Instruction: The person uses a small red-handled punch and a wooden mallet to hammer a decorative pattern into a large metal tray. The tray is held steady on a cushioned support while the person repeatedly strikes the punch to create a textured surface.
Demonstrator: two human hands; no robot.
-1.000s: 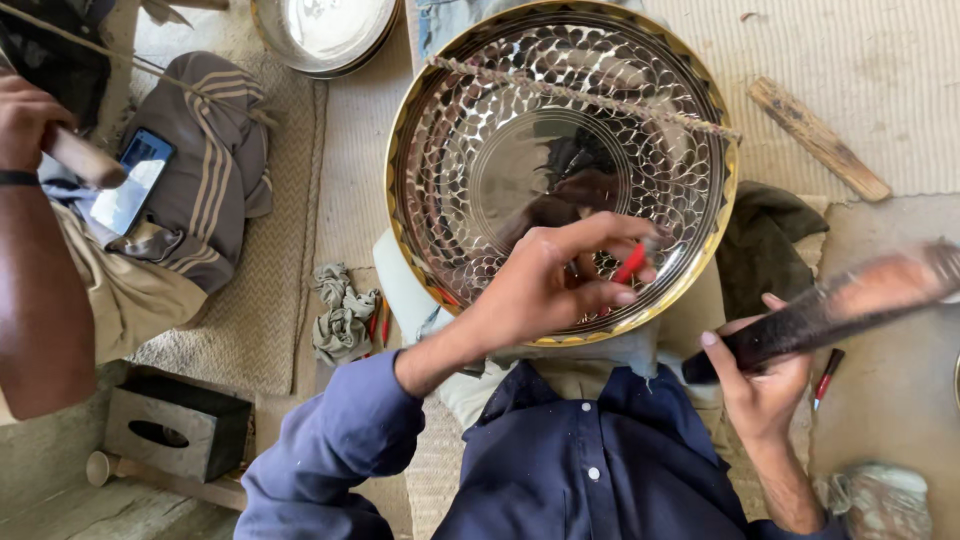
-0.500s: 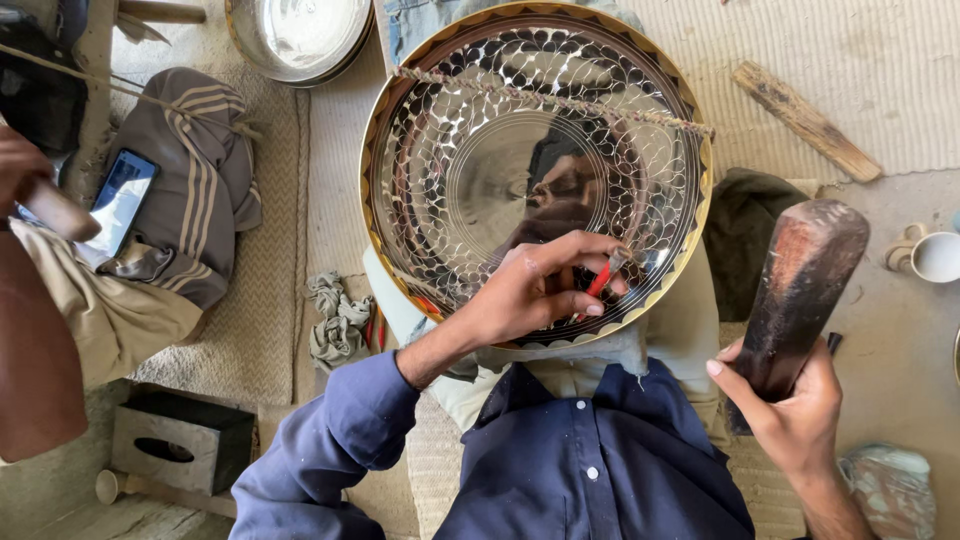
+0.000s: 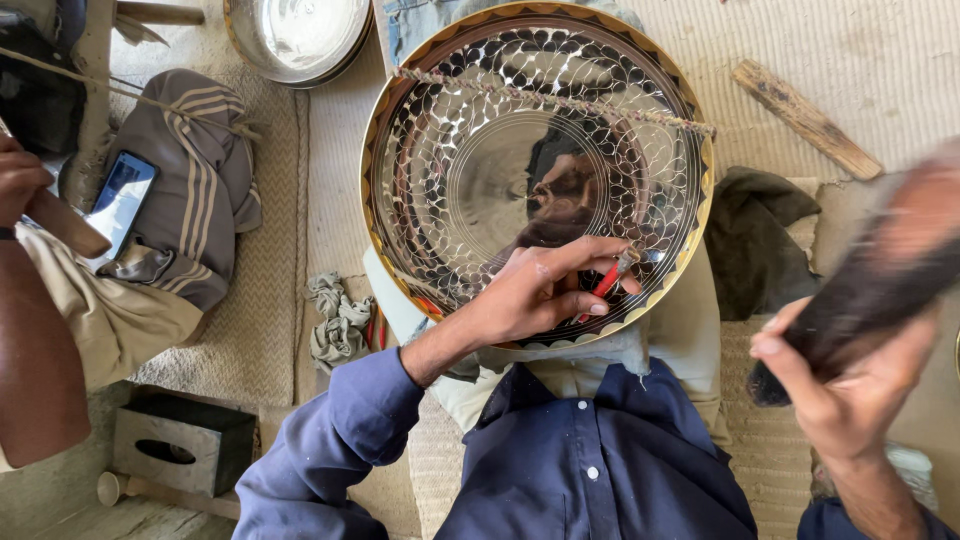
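Note:
A large round shiny metal plate (image 3: 470, 130) with a scalloped engraved pattern and a golden rim rests on my lap. A thin stick (image 3: 560, 100) lies across its upper part. My left hand (image 3: 535, 290) pinches a small red-handled chisel (image 3: 612, 275), its tip set against the plate's lower right rim. To the right of the plate, my right hand (image 3: 835, 395) grips a dark wooden mallet (image 3: 880, 275), raised and blurred.
Another person's arm (image 3: 35, 340) holding a wooden handle is at the left edge. A phone (image 3: 120, 200) lies on a striped cloth (image 3: 195, 190). A metal bowl (image 3: 300, 35), a wooden stick (image 3: 805, 118), a dark rag (image 3: 750, 240), a crumpled rag (image 3: 335, 320) and a metal block (image 3: 180, 445) surround me on woven mats.
My right hand has swung the mallet from lying flat, through upright, to a raised tilt at the right. My left hand keeps the chisel on the plate's rim.

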